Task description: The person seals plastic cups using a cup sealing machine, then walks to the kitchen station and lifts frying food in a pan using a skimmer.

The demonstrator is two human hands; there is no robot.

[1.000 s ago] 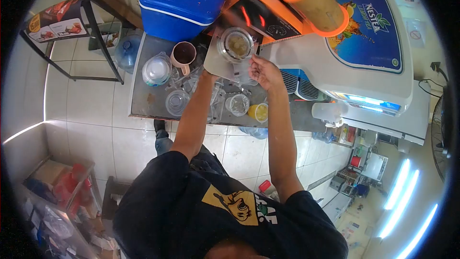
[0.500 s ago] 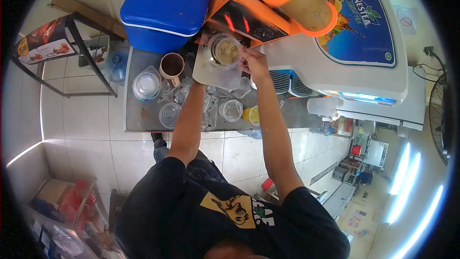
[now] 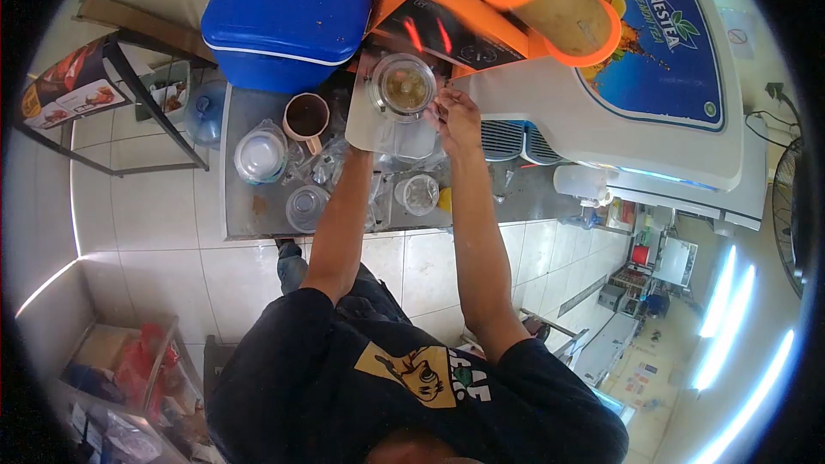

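A clear round cup [image 3: 404,90] with a yellowish liquid inside stands at the front of an orange machine, above a pale translucent tray-like piece [image 3: 365,125]. My right hand [image 3: 457,119] is just right of the cup, fingers bent and drawn together close to its rim; I cannot tell what they hold. My left forearm [image 3: 344,215] reaches up to the translucent piece, and my left hand is hidden beneath it. Nearer to me, a clear plastic cup [image 3: 419,195] sits on the counter, and part of a yellow cup [image 3: 445,199] shows behind my right forearm.
The orange machine [image 3: 412,13] carries a large roll [image 3: 567,21]. Left of it are a blue cooler [image 3: 284,30], a pink mug [image 3: 307,120] with dark contents and stacked plastic lids [image 3: 260,155]. A Nestea dispenser [image 3: 662,43] stands on the right. Clear plastic wrappers litter the counter [image 3: 258,215].
My right hand has drawn slightly down from the cup's rim, its fingers more curled. The cup's contents look darker and clearer than before. The right forearm has shifted left, covering more of the yellow cup.
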